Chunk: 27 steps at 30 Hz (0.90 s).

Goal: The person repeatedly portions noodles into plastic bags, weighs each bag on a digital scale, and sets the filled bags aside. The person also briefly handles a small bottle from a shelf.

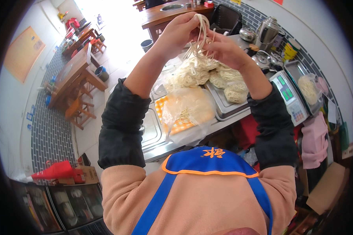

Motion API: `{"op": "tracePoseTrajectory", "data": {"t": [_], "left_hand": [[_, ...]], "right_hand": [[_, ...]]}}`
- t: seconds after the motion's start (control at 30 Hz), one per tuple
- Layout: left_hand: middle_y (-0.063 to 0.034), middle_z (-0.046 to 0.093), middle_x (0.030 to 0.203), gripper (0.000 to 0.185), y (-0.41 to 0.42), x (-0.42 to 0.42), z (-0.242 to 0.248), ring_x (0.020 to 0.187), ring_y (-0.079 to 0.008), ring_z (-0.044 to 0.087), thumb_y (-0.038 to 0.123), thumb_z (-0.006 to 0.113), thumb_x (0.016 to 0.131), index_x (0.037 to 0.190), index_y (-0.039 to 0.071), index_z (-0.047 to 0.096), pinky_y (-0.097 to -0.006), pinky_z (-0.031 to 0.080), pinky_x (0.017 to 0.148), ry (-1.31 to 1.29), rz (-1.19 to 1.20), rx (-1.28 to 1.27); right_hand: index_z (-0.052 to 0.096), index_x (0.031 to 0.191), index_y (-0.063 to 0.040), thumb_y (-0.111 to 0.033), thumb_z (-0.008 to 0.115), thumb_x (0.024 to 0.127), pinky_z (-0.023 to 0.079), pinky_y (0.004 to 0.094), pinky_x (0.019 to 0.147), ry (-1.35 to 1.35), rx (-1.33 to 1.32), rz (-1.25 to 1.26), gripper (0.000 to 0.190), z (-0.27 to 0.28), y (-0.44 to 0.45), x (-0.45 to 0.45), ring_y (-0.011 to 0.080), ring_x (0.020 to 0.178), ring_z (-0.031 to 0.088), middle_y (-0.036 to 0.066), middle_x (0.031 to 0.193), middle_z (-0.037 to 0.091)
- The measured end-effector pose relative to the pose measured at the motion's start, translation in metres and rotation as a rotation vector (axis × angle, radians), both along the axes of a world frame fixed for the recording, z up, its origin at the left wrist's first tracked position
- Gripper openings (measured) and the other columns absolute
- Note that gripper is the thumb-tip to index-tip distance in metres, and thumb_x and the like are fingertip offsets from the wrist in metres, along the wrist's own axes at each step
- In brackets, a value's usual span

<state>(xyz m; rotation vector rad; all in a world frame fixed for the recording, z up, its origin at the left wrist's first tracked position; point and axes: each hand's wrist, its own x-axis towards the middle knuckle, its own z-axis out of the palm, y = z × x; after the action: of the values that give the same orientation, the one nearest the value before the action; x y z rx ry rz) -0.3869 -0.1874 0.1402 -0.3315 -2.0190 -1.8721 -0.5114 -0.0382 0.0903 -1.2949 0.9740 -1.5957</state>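
Both my hands are raised over the far side of a metal counter. My left hand (178, 35) grips a looped bunch of pale noodle strands (202, 30), which drapes down in front of the fingers. On the other side, my right hand (226, 48) has its fingers curled around the lower strands. Below them lies a large noodle heap (189, 72), partly hidden by the hands. Several noodle portions (236, 91) rest on a metal tray (223, 113). Closer to me, a clear plastic bag (191, 102) covers an orange-checked cloth (179, 127), with a few noodle bits (186, 114) visible.
At right stands a digital scale (289, 98) with bagged noodles (308, 89) in its metal pan (295, 69). Metal kettles (261, 62) and a thermos flask (267, 30) line the wall. Wooden tables (72, 70) and stools (80, 108) stand at left.
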Motion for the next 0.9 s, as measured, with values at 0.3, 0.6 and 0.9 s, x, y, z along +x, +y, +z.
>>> {"op": "tracePoseTrajectory", "data": {"t": [0.3,0.6,0.9], "left_hand": [[-0.0080,0.063,0.098,0.028,0.083,-0.087,0.020,0.081,-0.0120,0.058,0.016,0.039,0.105,0.116,-0.003,0.057,-0.0244,0.048,0.072,-0.002,-0.367,0.160],[-0.0084,0.064,0.101,0.026,0.219,-0.192,0.021,0.084,-0.0127,0.061,0.013,0.040,0.104,0.113,-0.004,0.058,-0.0240,0.050,0.072,-0.014,-0.535,0.074],[-0.0069,0.064,0.096,0.019,0.299,-0.248,0.028,0.084,-0.0109,0.062,0.006,0.049,0.098,0.110,-0.002,0.062,-0.0234,0.051,0.072,0.047,-0.877,-0.130]], "right_hand": [[0.068,0.102,-0.010,-0.028,0.066,0.095,0.037,0.0172,0.061,0.061,0.028,-0.583,0.020,0.010,0.123,-0.023,0.0006,0.072,0.046,-0.006,0.093,0.060],[0.060,0.120,-0.009,-0.033,0.057,0.099,0.045,0.0239,0.070,-0.306,-0.150,-0.598,0.032,0.006,0.243,-0.060,0.0095,0.077,0.054,0.000,0.099,0.062],[0.065,0.110,-0.008,-0.030,0.063,0.096,0.039,0.0219,0.062,0.466,0.416,-1.140,0.025,0.038,0.357,-0.052,0.0038,0.072,0.049,-0.006,0.078,0.056]]}}
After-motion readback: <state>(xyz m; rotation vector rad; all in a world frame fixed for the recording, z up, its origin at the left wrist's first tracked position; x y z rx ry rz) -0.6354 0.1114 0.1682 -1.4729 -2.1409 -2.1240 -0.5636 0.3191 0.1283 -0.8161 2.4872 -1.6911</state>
